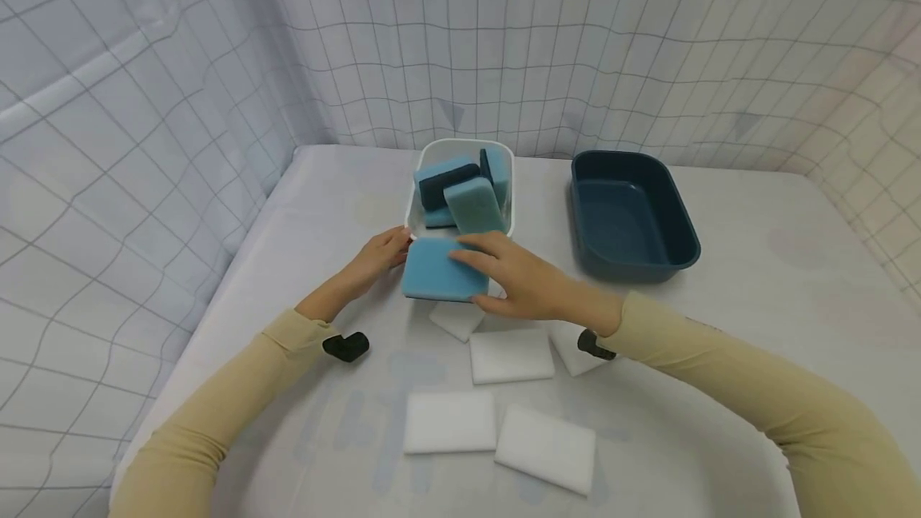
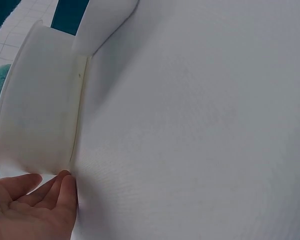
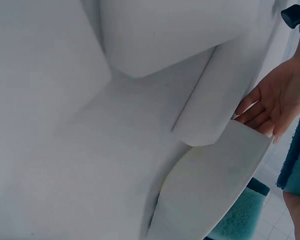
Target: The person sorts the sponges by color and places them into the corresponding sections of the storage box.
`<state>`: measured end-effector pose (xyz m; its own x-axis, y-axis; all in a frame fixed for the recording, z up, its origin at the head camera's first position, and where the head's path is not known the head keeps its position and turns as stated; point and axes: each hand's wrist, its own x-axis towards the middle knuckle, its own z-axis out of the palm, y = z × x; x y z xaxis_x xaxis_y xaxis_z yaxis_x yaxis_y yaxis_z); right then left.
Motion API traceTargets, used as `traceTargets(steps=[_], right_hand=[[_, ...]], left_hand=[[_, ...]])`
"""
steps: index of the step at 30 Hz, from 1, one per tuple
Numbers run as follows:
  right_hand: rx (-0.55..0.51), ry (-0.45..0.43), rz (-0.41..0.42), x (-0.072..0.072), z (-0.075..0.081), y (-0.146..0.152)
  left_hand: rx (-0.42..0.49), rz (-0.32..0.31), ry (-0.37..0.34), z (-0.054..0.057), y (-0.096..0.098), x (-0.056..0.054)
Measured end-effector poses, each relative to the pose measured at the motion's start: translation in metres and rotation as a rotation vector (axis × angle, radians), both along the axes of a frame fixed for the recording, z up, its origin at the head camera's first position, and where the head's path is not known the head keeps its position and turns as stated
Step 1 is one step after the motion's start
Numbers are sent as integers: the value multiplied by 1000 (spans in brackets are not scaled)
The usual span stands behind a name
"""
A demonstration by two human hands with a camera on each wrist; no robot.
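Note:
My right hand (image 1: pixel 521 278) grips a light blue sponge (image 1: pixel 440 272) with a dark scouring side, held above the near edge of a white tub (image 1: pixel 512 182). In the right wrist view, the sponge (image 3: pixel 299 150) shows at the right edge with part of the hand below it. Several blue sponges (image 1: pixel 475 205) lie jumbled in the tub, some tilted. My left hand (image 1: pixel 376 260) touches the tub's near left corner. The left wrist view shows that hand (image 2: pixel 35 207) with fingertips against the tub's outer wall (image 2: pixel 42 100), low down near the table.
Right of the tub stands a dark blue tub (image 1: pixel 626 214). Several white sponge-like blocks (image 1: pixel 512 356) lie on the white table (image 1: pixel 316 422) in front, one partly beneath the held sponge. Checked white cloth (image 1: pixel 460 46) surrounds the table at the back and sides.

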<state>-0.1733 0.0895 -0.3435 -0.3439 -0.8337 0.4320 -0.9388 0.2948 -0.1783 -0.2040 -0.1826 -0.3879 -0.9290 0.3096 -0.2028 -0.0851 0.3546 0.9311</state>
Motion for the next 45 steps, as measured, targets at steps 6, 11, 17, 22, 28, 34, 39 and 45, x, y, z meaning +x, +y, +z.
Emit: traceTargets(steps=[6,11,17,22,28,34,39,45], right_hand=[[-9,-1,-21,-11,-1,3],[-23,-4,-43,-20,-2,5],[-30,7,-73,-33,-5,6],[-31,10,-98,-43,-6,6],[-30,10,-111,-51,-6,6],[-30,10,-143,-59,-4,3],[-13,-2,-175,-64,-3,1],[-22,-30,-180,-64,-8,0]], left_hand=[[7,3,1,0,0,0],[15,2,1,0,-2,1],[18,-1,-5,-1,-3,2],[13,-2,2,-1,-3,2],[34,-24,5,-3,-4,1],[23,-14,0,-2,-4,2],[12,-9,4,-2,-2,1],[7,0,1,-1,0,0]])
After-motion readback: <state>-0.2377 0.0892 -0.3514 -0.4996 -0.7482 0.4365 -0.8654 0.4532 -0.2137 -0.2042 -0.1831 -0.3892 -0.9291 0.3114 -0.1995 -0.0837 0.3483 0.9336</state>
